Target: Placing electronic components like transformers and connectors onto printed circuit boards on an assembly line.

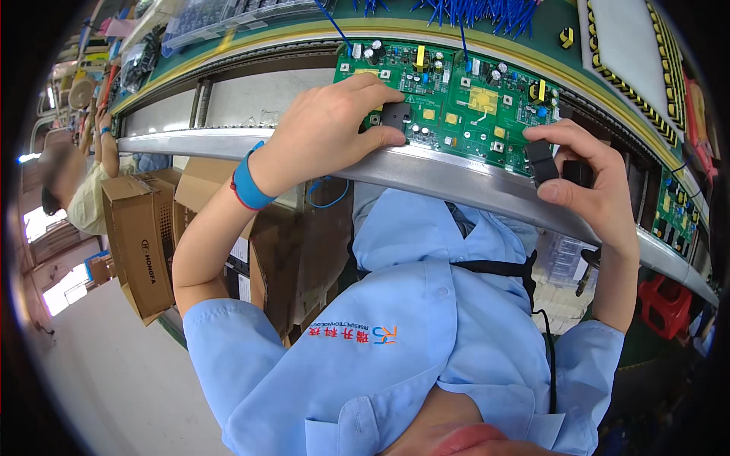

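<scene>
A long green circuit board (479, 99) lies across the rails in front of me, carrying white, blue and yellow parts. At its left part, my left hand (338, 125) pinches a black box-shaped relay (395, 115) between thumb and forefinger, at the board's surface. Over the board's near right edge, my right hand (589, 163) is closed, with a black relay (541, 161) between thumb and forefinger. A second black relay (578, 173) sits deeper in the same hand, partly hidden by the fingers. Whether the left relay's pins are seated cannot be seen.
A metal rail (456, 169) runs along the near side of the line. Beyond the board lie blue wires (487, 14) and a white tray (620, 45) edged with yellow-black parts. Another circuit board (675, 209) stands right; cardboard boxes (141, 235) and a co-worker (87, 197) are left.
</scene>
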Action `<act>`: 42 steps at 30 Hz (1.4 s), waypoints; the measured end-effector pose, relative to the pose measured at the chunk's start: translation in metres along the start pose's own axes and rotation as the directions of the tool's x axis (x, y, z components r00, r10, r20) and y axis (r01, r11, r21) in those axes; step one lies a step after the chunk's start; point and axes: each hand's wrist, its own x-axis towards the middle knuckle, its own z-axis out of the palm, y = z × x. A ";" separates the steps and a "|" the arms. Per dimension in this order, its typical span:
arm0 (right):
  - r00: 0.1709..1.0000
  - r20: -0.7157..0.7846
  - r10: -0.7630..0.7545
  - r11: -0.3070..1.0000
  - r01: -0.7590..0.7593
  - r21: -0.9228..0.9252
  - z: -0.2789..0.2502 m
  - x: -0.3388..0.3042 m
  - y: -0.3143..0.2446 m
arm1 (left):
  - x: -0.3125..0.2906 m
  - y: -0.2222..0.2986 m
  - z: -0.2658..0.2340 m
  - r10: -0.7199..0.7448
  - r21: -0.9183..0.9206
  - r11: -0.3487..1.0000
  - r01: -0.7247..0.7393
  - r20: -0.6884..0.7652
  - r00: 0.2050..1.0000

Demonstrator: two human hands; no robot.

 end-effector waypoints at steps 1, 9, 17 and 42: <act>1.000 0.000 -0.004 0.999 0.004 -0.033 0.001 0.002 0.000 | 0.000 0.000 0.001 -0.004 0.007 1.000 0.004 -0.016 1.000; 0.990 -0.040 -0.134 0.943 0.115 -0.312 0.028 0.014 -0.002 | -0.001 -0.001 -0.005 0.060 0.032 0.998 -0.061 0.043 0.997; 0.987 0.065 -0.148 0.640 0.145 -0.755 0.054 0.025 -0.006 | -0.013 -0.028 -0.035 -0.146 -0.902 0.306 0.305 0.273 0.951; 0.996 -0.040 0.086 0.976 -0.076 0.203 0.029 0.007 0.009 | -0.024 -0.034 -0.012 -0.033 -0.072 0.997 0.026 -0.102 0.994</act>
